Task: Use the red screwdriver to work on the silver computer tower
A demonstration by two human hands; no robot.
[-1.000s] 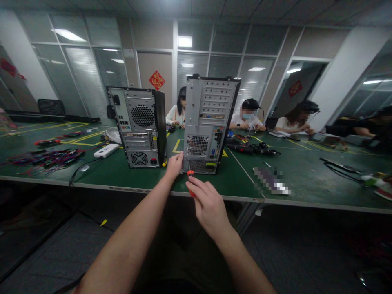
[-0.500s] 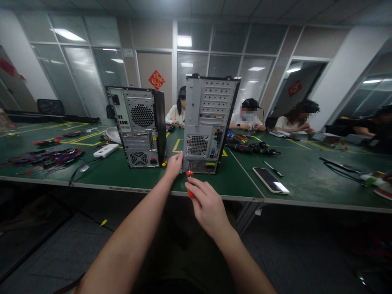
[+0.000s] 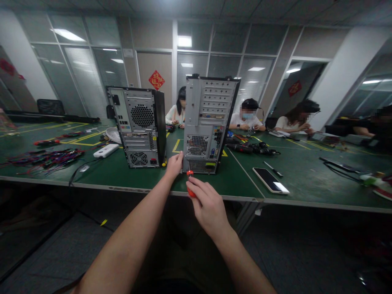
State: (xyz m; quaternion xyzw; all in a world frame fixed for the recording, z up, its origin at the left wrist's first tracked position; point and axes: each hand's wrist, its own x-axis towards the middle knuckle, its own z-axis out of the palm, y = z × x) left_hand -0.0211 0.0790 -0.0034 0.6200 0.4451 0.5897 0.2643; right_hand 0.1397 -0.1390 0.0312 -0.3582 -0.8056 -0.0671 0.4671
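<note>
A tall grey computer case (image 3: 195, 112) stands upright with its back panel towards me. My left hand (image 3: 175, 164) grips its lower left edge, with the fingertips partly hidden beside the case. In my right hand (image 3: 209, 204) is a screwdriver (image 3: 190, 188) with a red-orange handle, pinched between thumb and fingers. Its thin shaft points up at the bottom left of the back panel; whether the tip sits in a screw is too small to tell. To the left stands a second, shorter computer case (image 3: 141, 136), black-sided, its back also facing me.
A tangle of thin cables (image 3: 45, 158) and a white power strip (image 3: 105, 150) lie on the left of the green table (image 3: 239, 179). A phone (image 3: 270, 180) and a pen (image 3: 273, 168) lie at the right. Several people sit across the table.
My right hand and the screwdriver handle have shifted very slightly to the right, the fingers turning a little on the handle. My left hand and both cases stay in place.
</note>
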